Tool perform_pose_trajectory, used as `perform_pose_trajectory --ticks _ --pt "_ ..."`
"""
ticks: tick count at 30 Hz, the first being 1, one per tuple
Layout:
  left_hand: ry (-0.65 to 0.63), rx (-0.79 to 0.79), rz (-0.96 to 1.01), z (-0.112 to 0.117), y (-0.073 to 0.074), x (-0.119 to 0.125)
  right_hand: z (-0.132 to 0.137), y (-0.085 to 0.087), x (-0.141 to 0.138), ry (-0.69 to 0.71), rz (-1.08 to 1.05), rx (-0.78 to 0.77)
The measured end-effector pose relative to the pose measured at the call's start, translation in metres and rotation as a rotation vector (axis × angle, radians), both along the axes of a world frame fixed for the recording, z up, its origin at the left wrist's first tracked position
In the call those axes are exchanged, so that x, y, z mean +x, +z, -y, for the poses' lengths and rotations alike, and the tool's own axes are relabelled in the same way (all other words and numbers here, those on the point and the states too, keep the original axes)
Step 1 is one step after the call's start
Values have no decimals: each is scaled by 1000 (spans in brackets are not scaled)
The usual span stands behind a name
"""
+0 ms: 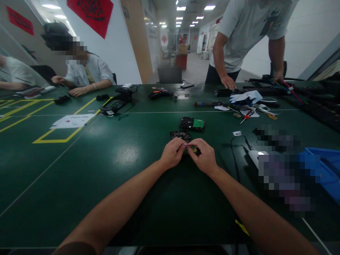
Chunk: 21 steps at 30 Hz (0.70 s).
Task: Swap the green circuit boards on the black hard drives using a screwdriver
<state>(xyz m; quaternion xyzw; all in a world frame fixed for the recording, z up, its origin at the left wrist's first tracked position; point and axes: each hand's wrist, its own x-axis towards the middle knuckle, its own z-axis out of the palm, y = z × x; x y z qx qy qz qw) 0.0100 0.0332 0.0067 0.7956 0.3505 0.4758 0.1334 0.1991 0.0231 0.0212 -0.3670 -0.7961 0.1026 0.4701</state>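
Close together over the green table (143, 177), both my hands are closed. My right hand (204, 156) pinches a small screwdriver (195, 150) with a yellow and dark handle, its shaft pointing left. The fingertips of my left hand (172, 153) are pressed together at the screwdriver's tip end; what they grip is too small to make out. Just beyond my fingers lies a dark, flat, opened part (180, 134), partly covered by my hands. Farther back, a black hard drive (188, 123) with a green circuit board lies flat, touched by neither hand.
Tiny screws (140, 134) lie to the left. A cable (233, 156), a power strip (255, 157) and a blue bin (321, 170) are at right. Tools and a white glove (247, 97) sit at the back. Co-workers (241, 42) are across the table.
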Motion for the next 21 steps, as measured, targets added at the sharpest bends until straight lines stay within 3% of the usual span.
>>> perform_pose_trajectory --ticks 6,21 --pt "29 -13 -22 4 5 0 1 3 -3 -8 -17 -15" --pt "61 -17 -55 1 -1 1 -2 -1 0 2 2 -21"
